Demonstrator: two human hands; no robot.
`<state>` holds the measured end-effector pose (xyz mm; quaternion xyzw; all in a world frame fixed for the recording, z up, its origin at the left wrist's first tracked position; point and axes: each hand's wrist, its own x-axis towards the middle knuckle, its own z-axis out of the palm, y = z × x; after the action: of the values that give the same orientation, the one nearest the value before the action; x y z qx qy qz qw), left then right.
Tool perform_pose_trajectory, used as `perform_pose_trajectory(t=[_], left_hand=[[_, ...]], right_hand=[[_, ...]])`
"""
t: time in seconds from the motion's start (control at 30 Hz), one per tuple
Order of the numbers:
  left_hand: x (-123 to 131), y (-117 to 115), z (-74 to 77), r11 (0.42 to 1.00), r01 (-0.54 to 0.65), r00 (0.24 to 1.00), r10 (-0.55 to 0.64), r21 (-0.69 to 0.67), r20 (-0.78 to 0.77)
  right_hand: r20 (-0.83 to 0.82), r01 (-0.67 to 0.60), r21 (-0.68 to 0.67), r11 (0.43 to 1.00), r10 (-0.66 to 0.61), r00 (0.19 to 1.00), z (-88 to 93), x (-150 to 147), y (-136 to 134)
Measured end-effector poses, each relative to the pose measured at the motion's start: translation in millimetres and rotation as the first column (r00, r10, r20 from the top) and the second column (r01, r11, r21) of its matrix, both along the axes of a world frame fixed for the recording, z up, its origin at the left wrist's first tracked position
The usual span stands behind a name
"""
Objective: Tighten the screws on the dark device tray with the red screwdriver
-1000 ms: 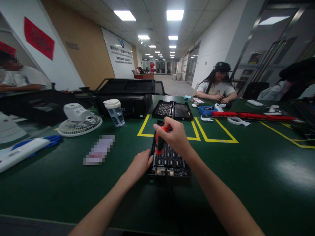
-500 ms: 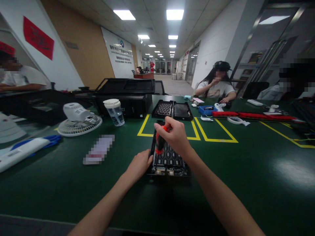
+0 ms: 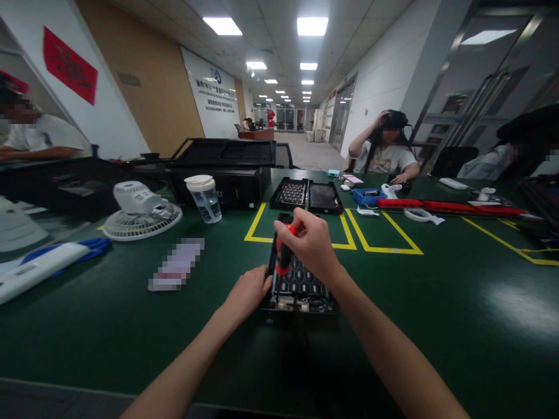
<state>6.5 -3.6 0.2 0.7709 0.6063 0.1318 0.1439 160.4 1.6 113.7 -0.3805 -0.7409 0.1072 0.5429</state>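
Observation:
My right hand (image 3: 312,240) is closed round a screwdriver (image 3: 283,259) with a red and black handle. It is held upright, its shaft pointing down into the left side of a shallow black case (image 3: 301,281). Inside the case is a honeycomb-like pattern, with small metallic and light-coloured parts along the near end. Gripping the case's left wall is my left hand (image 3: 248,289), thumb at the rim and fingers largely hidden. The screwdriver's tip is too small to make out.
Another black case (image 3: 325,198) lies opened beyond yellow tape. To the left are a phone (image 3: 177,265), a lidded cup (image 3: 204,201) and a white fan (image 3: 142,218). At the right stand a blue tray (image 3: 365,196) and red strips (image 3: 445,208). Other people sit around the table.
Both my hands, the screwdriver and the case stay almost in place. Across the table, a person's hand has gone up from the face to the headgear. The view has shifted slightly.

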Motion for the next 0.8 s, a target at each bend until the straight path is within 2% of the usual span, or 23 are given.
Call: perform_pose_trajectory(t=[0.13, 0.2, 0.27, 0.33, 0.43, 0.5, 0.57, 0.67, 0.8], left_hand=[[1, -1, 3.3, 1.000, 0.002, 1.000, -0.002, -0.005, -0.002], [2, -1, 5.0, 1.000, -0.005, 1.000, 0.005, -0.013, -0.010], [2, -2, 6.9, 0.999, -0.017, 1.000, 0.016, -0.029, -0.024], [3, -3, 8.5, 0.999, -0.020, 0.999, 0.019, -0.034, -0.033], [2, -4, 8.7, 0.999, -0.018, 0.999, 0.017, -0.030, -0.044], [2, -3, 6.9, 0.999, -0.019, 0.999, 0.018, -0.027, -0.047], [0, -2, 4.3, 1.000, -0.011, 0.999, 0.010, -0.009, -0.040], [-1, -1, 1.0, 1.000, 0.008, 1.000, -0.008, 0.025, -0.026], [-2, 0, -0.3, 1.000, 0.018, 1.000, -0.017, 0.021, -0.022]], right_hand=[[-0.114, -0.159, -0.092, 0.983, 0.148, 0.982, -1.4, -1, 1], [-0.224, -0.302, -0.169, 0.938, 0.262, 0.939, -3.5, -2, 2], [-0.363, -0.473, -0.225, 0.852, 0.377, 0.852, -6.5, -4, 4], [-0.492, -0.629, -0.240, 0.739, 0.466, 0.735, -10.0, -7, 6], [-0.625, -0.799, -0.227, 0.557, 0.547, 0.558, -14.2, -11, 11], [-0.674, -0.859, -0.224, 0.461, 0.564, 0.478, -14.8, -12, 13], [-0.686, -0.883, -0.231, 0.409, 0.575, 0.446, -13.2, -11, 13], [-0.661, -0.894, -0.254, 0.371, 0.608, 0.440, -9.0, -7, 10], [-0.656, -0.901, -0.254, 0.352, 0.622, 0.428, -6.6, -6, 6]])
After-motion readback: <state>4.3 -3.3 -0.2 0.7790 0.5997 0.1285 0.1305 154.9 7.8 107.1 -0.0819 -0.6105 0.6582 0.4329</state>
